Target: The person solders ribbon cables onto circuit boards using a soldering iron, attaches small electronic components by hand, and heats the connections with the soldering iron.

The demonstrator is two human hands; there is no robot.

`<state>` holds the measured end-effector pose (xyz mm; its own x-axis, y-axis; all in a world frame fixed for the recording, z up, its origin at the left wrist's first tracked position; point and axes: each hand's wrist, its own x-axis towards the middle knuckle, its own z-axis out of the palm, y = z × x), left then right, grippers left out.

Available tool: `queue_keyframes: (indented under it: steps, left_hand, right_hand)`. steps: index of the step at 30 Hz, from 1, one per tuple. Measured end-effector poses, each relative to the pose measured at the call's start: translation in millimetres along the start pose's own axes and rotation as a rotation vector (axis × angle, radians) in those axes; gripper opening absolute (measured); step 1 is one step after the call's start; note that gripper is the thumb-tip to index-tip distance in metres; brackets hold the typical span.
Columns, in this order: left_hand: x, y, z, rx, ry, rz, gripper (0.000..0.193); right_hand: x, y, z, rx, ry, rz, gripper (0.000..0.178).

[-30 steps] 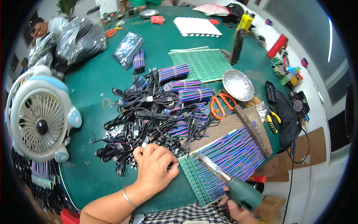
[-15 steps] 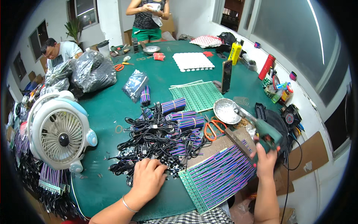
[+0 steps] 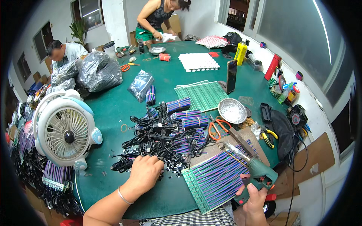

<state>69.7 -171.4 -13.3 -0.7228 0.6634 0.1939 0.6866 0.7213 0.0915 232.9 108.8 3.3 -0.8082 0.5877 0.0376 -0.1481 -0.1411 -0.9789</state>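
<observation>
Right hand [image 3: 254, 200] wraps its fingers round green soldering gun [image 3: 261, 170].
Left hand [image 3: 144, 174] lies at black cables [image 3: 160, 135], fingers curled; hold undetermined.

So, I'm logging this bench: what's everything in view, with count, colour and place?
Table: 1, green, centre
Fan: 1, white and blue, left
Cables: many, black, centre
Wire bundles: 4+, purple, by cables
Wired board: 1, green, near right
Bare boards: 2+, green, by phone
Dishes: 2, silver, right and far
Scissors: 2, orange, right and far left
Pliers: 1, yellow, right
Phone: 1, black, right
Tall bottle: 1, yellow, far right
Slab: 1, white, far side
Bags: 2+, dark grey, far left
Packet: 1, greyish, centre
Plant: 1, green, back left
People: 2, dark and pale tops, far side
Clutter: uncountable, mixed, right edge
Soldering tool: 1, green, in right hand
Left hand: 1, bare, at cables' edge
Right hand: 1, bare, gripping soldering tool
</observation>
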Motion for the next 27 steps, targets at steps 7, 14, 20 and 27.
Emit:
queue_keyframes:
  steps: [7,14,20,27]
  left_hand:
    - [-1.6,-3.7,-2.8,-0.124,0.033,-0.035,0.012]
    - [-5.5,-15.1,-6.2,-0.157,-0.072,-0.003,0.013]
    - [-3.3,-12.8,-16.7,-0.425,0.034,-0.145,0.012]
    - [1.8,-6.6,-9.3,-0.624,0.289,-0.089,0.018]
  right_hand:
    - [-9.0,-5.5,-7.1,0.049,-0.010,-0.009,0.058]
    - [-21.8,1.7,-6.4,0.143,-0.025,0.055,0.058]
    - [-24.6,26.1,0.4,0.425,-0.019,0.282,0.058]
    - [-19.5,19.5,20.3,0.351,-0.135,0.222,0.049]
